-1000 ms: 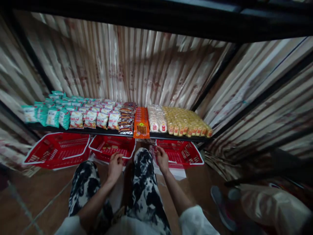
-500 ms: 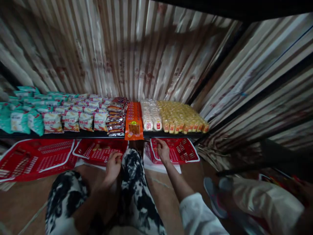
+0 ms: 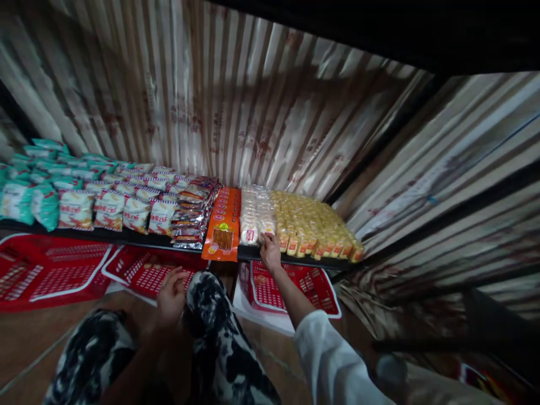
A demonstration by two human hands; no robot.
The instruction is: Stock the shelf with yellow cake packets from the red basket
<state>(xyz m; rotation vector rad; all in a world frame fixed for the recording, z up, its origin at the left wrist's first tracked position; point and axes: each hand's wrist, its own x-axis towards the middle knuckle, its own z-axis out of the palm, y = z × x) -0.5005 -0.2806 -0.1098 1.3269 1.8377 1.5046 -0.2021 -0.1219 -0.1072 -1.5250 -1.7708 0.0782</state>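
Note:
My right hand (image 3: 270,251) reaches to the shelf edge. Its closed fingers are at the lower front of a white cylindrical packet (image 3: 267,225) in clear wrap, partly hiding it. My left hand (image 3: 171,296) hovers by my left knee, in front of a red basket (image 3: 139,275), fingers loosely bent and apart with nothing visible in them. Left of the white packets lies a flat orange snack bag (image 3: 223,225), overhanging the shelf edge. Yellow-wrapped packets (image 3: 312,225) stand in rows on the right.
Silver-and-brown packets (image 3: 189,219), white snack bags (image 3: 108,209) and teal bags (image 3: 45,205) fill the shelf's left side. Below the black shelf (image 3: 257,253) sit another red basket (image 3: 54,275) and a third basket (image 3: 310,284). A corrugated wall stands behind. Another person's leg shows at lower right.
My right hand has risen from above the right basket to the white packets on the shelf. My left hand has shifted left and down slightly. The view has tilted.

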